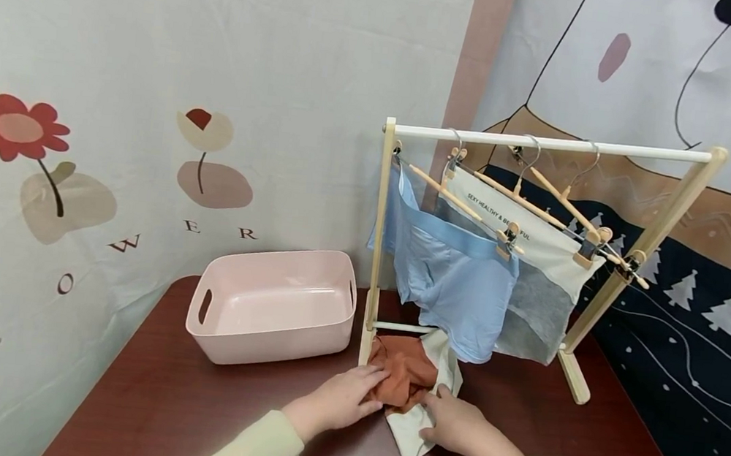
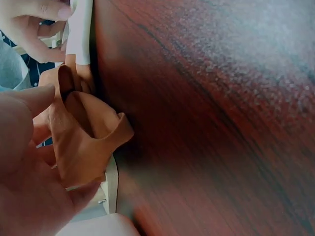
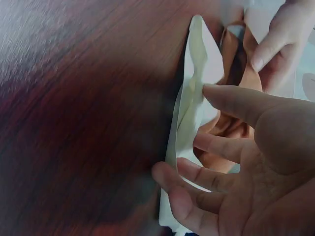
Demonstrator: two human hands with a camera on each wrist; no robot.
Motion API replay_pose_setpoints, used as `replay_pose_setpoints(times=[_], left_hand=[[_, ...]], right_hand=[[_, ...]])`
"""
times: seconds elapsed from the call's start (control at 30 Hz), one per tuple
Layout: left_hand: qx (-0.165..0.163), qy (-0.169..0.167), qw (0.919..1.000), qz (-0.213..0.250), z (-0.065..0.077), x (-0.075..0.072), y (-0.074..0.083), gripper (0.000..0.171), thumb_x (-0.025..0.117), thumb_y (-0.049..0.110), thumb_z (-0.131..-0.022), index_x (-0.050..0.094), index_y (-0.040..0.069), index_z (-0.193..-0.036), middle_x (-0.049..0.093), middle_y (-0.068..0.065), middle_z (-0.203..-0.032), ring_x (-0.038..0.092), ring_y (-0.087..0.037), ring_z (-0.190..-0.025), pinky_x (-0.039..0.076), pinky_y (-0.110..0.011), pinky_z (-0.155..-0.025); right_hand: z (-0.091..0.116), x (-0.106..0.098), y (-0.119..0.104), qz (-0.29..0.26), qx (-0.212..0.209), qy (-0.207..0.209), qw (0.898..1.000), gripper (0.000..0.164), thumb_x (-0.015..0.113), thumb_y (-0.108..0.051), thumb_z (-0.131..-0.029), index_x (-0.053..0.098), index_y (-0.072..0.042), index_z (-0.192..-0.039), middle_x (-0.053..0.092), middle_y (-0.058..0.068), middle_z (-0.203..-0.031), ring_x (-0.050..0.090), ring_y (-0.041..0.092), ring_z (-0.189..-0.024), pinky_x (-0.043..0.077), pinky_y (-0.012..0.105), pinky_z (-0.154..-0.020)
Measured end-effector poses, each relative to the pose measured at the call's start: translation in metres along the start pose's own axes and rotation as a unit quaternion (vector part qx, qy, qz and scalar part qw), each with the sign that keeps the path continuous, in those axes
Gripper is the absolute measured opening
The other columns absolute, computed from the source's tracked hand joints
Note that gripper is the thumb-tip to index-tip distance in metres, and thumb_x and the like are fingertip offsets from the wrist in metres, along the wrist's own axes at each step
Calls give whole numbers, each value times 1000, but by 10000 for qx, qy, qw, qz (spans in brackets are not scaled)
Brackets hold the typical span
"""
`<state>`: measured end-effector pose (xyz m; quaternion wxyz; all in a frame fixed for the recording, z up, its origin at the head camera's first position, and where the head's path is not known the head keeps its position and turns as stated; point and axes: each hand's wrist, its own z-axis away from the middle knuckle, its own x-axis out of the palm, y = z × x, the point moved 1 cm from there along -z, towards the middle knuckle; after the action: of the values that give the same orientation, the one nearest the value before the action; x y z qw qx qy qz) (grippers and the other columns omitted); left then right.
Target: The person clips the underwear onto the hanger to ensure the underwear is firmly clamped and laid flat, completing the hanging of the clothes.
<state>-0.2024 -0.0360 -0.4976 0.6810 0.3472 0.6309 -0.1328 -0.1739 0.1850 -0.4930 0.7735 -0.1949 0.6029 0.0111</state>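
Observation:
A crumpled rust-orange and off-white garment [image 1: 405, 382] lies on the table at the foot of the drying rack. My left hand [image 1: 344, 396] touches its rust part from the left, fingers lightly bent; in the left wrist view the thumb and fingers [image 2: 78, 191] lie along the folds. On the other side, my right hand [image 1: 457, 424] rests against the off-white part [image 3: 197, 78]. The right wrist view shows the thumb at this cloth's edge and relaxed fingers beside it. Light blue boxer briefs [image 1: 460, 274] hang by clips right behind the garment.
A wooden rack [image 1: 646, 270] with a white top bar [image 1: 572, 146] stands at the back right. White-and-grey boxer briefs [image 1: 539, 303] hang there too, beside a bare clip hanger [image 1: 566, 200]. A pink basket [image 1: 261, 350] with handle holes sits left of the rack on the brown table [image 1: 189, 409].

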Motion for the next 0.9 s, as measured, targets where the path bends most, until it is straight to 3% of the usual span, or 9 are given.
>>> replay_pose_setpoints(times=[0.13,0.27,0.47,0.63,0.7,0.77,0.83,0.9], left_hand=[[-105,-230,9994,-237,3,2,3,53,56,39,-94,48,12,-139,48,-9,-141,46,-26,-129,43,-40,-102],[-43,-412,9987,-286,10,0,9,54,52,46,-93,51,15,-137,51,-9,-138,51,-26,-124,45,-39,-98],[318,-730,9968,40,20,0,27,58,49,52,-93,53,11,-135,51,-9,-135,54,-22,-119,46,-33,-98],[970,-950,9892,556,20,3,39,51,47,47,-96,57,11,-131,55,-6,-133,53,-16,-121,44,-27,-99],[1110,-781,9876,792,17,3,40,44,48,41,-97,59,12,-128,59,-2,-128,54,-13,-118,44,-26,-98],[1062,-341,9896,909,13,4,38,34,51,33,-97,62,13,-123,62,2,-119,56,-10,-112,46,-26,-95],[803,202,9929,851,8,4,34,27,55,27,-95,63,15,-119,62,4,-113,57,-10,-107,47,-27,-93],[494,528,9950,685,3,4,30,27,57,22,-94,62,13,-119,61,2,-114,56,-13,-109,47,-31,-95]], right_hand=[[3,-3,9,96,180,188,9996,25,73,-22,-73,64,-6,-89,51,6,-89,52,19,-64,45,40,-54],[2,-8,21,143,527,316,9980,9,65,-14,-71,59,-8,-73,54,9,-92,48,19,-61,42,40,-51],[-9,-10,39,369,813,473,9949,16,60,-12,-73,66,-4,-86,56,11,-98,53,22,-68,45,44,-55],[-21,-10,46,511,754,687,9935,23,60,-10,-77,67,-4,-97,55,8,-100,57,28,-82,48,46,-62],[-23,-11,44,573,679,786,9929,29,60,-9,-78,67,-5,-105,55,8,-104,56,31,-91,49,47,-66],[-21,-13,40,566,609,897,9925,32,63,-11,-79,66,-7,-111,57,10,-112,54,35,-100,49,49,-71],[-18,-14,34,538,499,1057,9917,31,65,-13,-80,66,-7,-111,57,14,-119,54,38,-106,50,50,-74],[-12,-15,26,544,335,1173,9910,27,68,-13,-79,67,-6,-105,57,17,-121,56,39,-105,50,51,-73]])
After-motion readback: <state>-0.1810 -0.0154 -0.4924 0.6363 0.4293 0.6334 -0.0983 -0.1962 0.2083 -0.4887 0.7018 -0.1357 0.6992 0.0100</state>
